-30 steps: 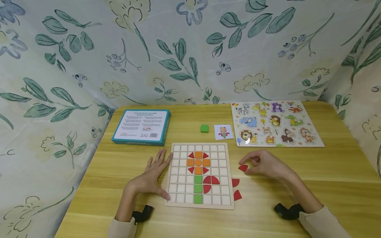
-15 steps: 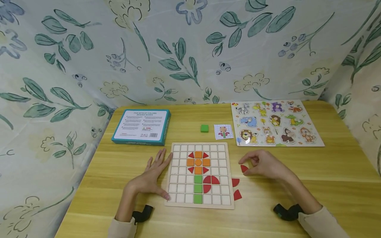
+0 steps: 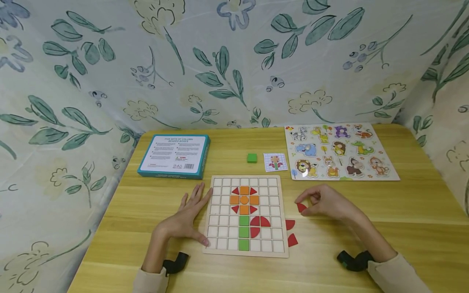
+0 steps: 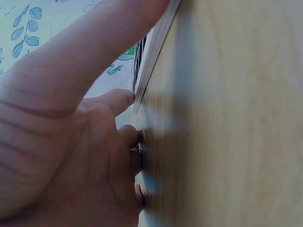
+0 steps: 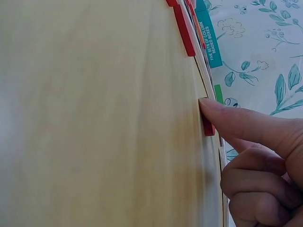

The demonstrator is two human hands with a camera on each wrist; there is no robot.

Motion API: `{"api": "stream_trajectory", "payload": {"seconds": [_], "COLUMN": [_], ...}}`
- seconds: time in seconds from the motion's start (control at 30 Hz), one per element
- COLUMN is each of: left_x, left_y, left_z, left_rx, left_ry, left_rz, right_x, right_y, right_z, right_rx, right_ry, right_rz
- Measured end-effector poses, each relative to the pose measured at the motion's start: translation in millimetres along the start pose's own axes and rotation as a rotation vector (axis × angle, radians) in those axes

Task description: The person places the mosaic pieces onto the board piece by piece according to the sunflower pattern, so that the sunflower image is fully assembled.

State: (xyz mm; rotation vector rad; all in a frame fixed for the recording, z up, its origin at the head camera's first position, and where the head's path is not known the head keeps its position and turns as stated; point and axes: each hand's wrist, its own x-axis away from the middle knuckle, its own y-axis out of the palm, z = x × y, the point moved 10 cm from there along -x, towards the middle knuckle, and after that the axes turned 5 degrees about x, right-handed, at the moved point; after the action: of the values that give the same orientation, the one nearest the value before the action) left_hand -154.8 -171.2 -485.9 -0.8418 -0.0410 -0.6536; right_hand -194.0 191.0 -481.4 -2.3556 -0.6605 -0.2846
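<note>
My left hand (image 3: pixel 185 221) lies spread at the left side of the wooden grid board (image 3: pixel 221 254). Its thumb touches the lower left edge, and the index finger reaches the board's upper left side. On the board are orange pieces (image 3: pixel 244 190), red triangles, a column of green squares (image 3: pixel 243 232) and several red quarter circles (image 3: pixel 264 221). To the right, my right hand (image 3: pixel 327 202) pinches a red quarter-circle piece (image 3: pixel 301 207) between thumb and index finger, low at the tabletop. In the right wrist view the thumb presses on this red piece (image 5: pixel 207 124); the other fingers are curled.
Two red quarter circles (image 3: pixel 292 240) lie by the board's right edge. Behind the board are a green block (image 3: pixel 251 158) and a pattern card (image 3: pixel 275 162). A teal box (image 3: pixel 174 156) stands back left, an animal puzzle (image 3: pixel 340 152) back right.
The red quarter-circle piece has turned and shifted slightly right between the right thumb and index finger. The left hand and the board stay as they were.
</note>
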Motion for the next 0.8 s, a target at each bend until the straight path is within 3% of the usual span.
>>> {"api": "stream_trajectory", "payload": {"seconds": [0.4, 0.8], "left_x": [0.6, 0.7], "left_y": [-0.2, -0.4], "left_z": [1.0, 1.5], "left_rx": [0.006, -0.001], "left_ry": [-0.006, 0.0], "left_rz": [0.0, -0.001], "right_x": [-0.5, -4.7], "right_y": [0.5, 4.7], "right_z": [-1.1, -3.9], "right_rx": [-0.026, 0.016], "right_ry": [-0.029, -0.044], "right_rz": [0.008, 0.015]}}
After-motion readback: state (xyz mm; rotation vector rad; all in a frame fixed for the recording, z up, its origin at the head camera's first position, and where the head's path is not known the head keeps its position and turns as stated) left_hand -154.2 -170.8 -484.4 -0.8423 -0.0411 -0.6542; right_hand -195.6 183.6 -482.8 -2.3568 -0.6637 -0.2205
